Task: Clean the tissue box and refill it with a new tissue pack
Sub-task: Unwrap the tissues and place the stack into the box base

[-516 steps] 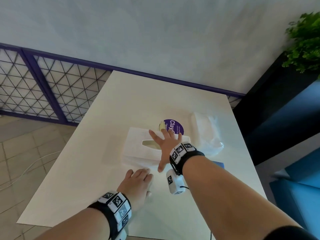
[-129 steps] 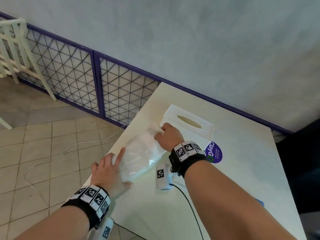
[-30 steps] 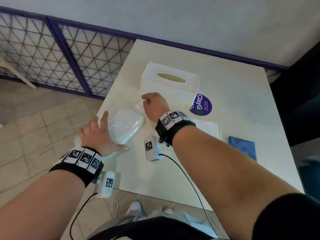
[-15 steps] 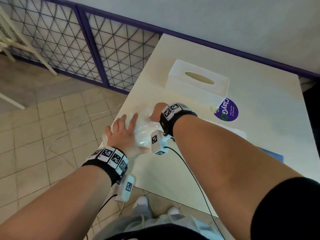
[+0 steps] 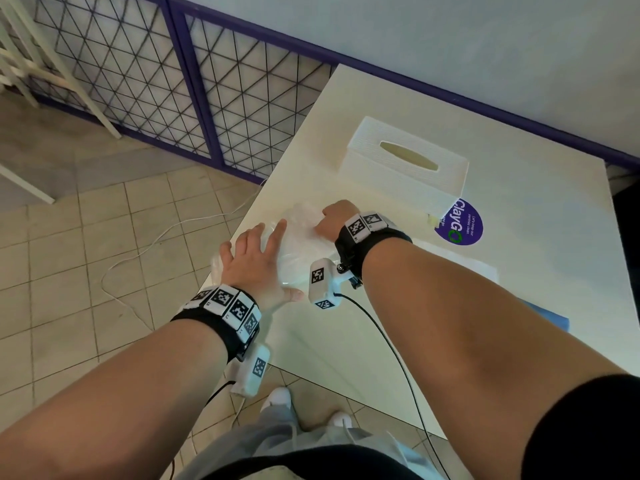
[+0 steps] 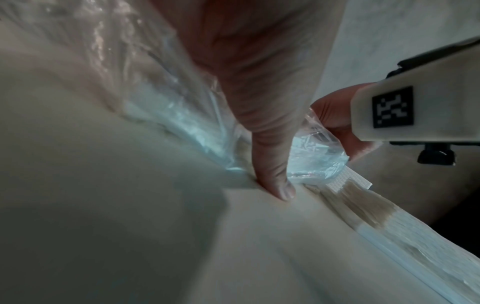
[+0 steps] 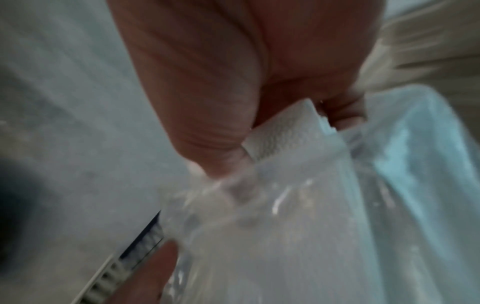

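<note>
Table (image 5: 519, 306) edge: hands (image 5: 256, 261) hold tissue pack (image 5: 298, 251).

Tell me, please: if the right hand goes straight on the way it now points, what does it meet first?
Probably the tissue box. The right hand, gripping the plastic pack, points up the table toward it, with bare tabletop between; depth is unclear.

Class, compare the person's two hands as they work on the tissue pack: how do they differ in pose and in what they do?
The left hand lies flat with fingers spread, pressing the tissue pack down at the table edge; the right hand is curled, pinching white tissue at the pack's far end. The left hand is nearer the person, the right hand nearer the tissue box. Both touch the same clear-wrapped pack.
</note>
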